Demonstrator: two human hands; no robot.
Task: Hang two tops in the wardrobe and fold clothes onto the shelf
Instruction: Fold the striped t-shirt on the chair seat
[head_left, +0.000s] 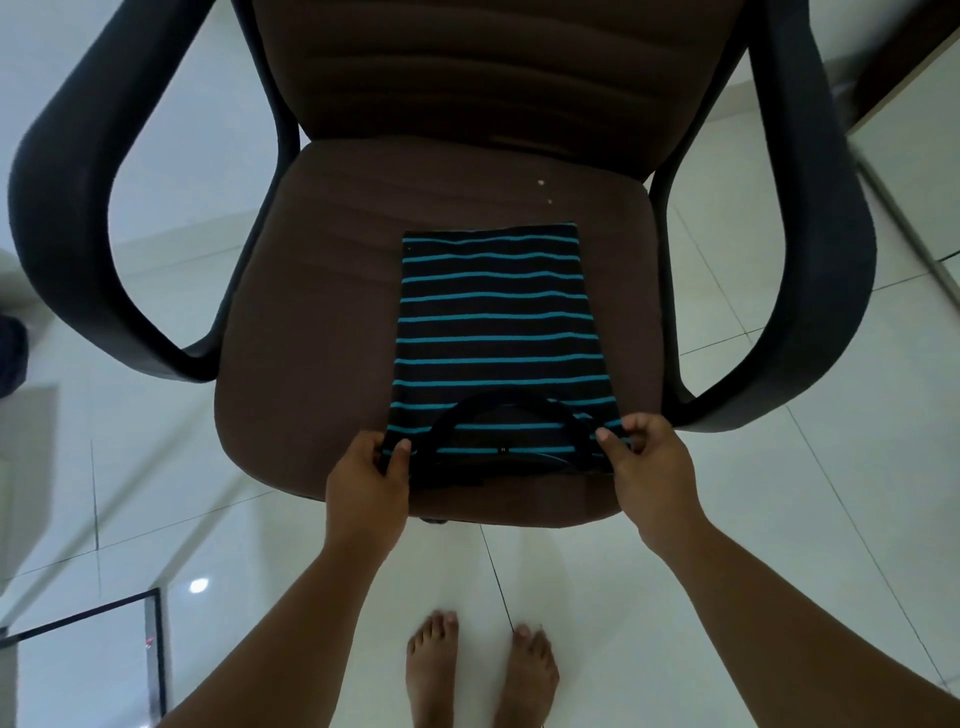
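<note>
Striped top (498, 332), black with teal bands, lies flat on the brown seat of the office chair (322, 291), folded into a narrow panel. Collar end is nearest the person, at the fingertips; hem end lies well beyond the fingers, toward the chair back.

Left hand (366, 480) pinches the near-left corner of the top: thumb on the upper face, fingers curled under the edge. Right hand (647, 462) pinches the near-right corner the same way, thumb and forefinger closed on the fabric, other fingers curled behind. Black neckband arcs between the two thumbs.

Both pinched corners sit just inside the seat's front edge. Black armrests (826, 249) flank the seat, well outside either hand. Bare feet (483, 670) stand on white floor tiles (779, 519) below the wrists.
</note>
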